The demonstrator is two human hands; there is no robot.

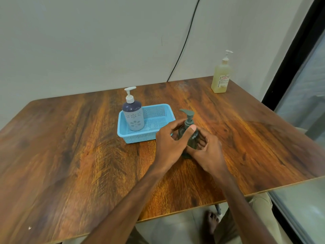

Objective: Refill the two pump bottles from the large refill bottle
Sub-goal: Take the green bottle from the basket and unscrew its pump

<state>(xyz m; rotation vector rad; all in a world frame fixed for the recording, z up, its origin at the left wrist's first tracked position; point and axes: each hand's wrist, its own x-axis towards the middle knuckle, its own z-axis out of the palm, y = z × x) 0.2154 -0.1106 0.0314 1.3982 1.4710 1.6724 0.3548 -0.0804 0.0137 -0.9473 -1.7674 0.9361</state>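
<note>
Dark green pump bottle (192,140) stands on the table (70,147), left hand (168,140) and right hand (209,152) both curled around it.

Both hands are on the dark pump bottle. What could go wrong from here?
The dark pump bottle stands close beside the blue basket; with left hand and right hand gripping it, unscrewing the pump might tip it or bump the basket. The refill bottle sits near the table's far right corner; a hasty reach might knock it off.

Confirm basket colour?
Light blue mesh basket, clearest in the head view.
</note>
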